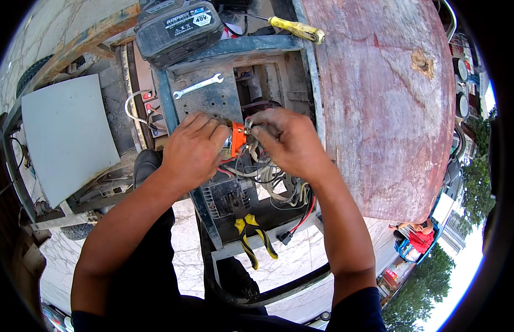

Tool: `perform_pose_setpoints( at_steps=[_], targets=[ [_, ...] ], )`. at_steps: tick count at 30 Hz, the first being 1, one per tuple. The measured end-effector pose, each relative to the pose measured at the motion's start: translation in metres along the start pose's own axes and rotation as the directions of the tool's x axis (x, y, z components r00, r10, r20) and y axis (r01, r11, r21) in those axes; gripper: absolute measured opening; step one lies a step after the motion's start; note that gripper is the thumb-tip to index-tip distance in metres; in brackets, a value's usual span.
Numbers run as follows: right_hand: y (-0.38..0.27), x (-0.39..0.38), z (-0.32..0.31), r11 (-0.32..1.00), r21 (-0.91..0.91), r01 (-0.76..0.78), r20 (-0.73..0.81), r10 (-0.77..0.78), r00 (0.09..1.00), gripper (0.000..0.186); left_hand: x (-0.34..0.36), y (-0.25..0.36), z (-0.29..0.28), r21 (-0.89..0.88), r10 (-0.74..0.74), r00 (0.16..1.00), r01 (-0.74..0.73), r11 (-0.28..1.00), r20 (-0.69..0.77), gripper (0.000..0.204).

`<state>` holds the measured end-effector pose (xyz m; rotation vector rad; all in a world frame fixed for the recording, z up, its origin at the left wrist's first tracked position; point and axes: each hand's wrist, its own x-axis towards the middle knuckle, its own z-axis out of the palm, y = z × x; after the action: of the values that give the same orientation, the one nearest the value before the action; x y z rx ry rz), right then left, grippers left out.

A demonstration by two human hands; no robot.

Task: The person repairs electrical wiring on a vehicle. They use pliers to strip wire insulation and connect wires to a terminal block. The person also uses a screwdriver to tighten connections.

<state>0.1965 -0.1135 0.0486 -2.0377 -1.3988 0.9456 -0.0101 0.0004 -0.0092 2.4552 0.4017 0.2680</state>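
Note:
Over the opening of a blue-grey metal frame [315,83], my left hand [193,145] is closed round an orange-topped contactor [238,139] with metal screw terminals. My right hand [287,138] pinches at the terminal side of the contactor; whatever is between thumb and forefinger is too small and covered to make out. Beneath the hands hangs a tangle of grey, black and red wires [279,185]. A red and black lead with a black plug [284,238] trails from it. Beyond my left hand, an open-ended wrench [199,86] lies on the metal plate [185,105].
Yellow-and-black pliers [251,235] rest on the frame's near part. A black battery pack [179,30] and a yellow-handled screwdriver [295,29] sit at the far edge. A worn reddish board [378,122] spans the right; a grey panel [71,138] lies left. Another person [420,238] is far right.

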Motion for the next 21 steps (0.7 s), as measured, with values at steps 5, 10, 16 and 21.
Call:
perform_pose_setpoints(
  at_steps=[5,10,16,21],
  targets=[
    [0.008,-0.002,0.020,0.987,-0.131,0.097,-0.016,-0.100,0.995,0.019,0.000,0.000,0.000,0.010,0.016,1.000,-0.015,1.000,-0.013,0.049],
    [0.008,-0.001,0.018,0.970,-0.147,0.194,-0.010,-0.198,0.980,0.018,0.001,-0.001,0.001,0.001,0.042,0.997,-0.042,0.999,-0.069,0.031],
    [0.004,-0.001,0.028,0.971,-0.138,0.194,-0.076,-0.205,0.976,0.020,-0.002,-0.002,0.003,-0.013,0.003,1.000,-0.003,1.000,-0.007,0.046],
    [-0.002,-0.002,0.023,0.991,-0.074,0.110,-0.034,-0.112,0.993,0.023,0.000,-0.001,0.003,0.018,0.046,0.996,-0.045,0.999,-0.071,0.029]
  ],
)
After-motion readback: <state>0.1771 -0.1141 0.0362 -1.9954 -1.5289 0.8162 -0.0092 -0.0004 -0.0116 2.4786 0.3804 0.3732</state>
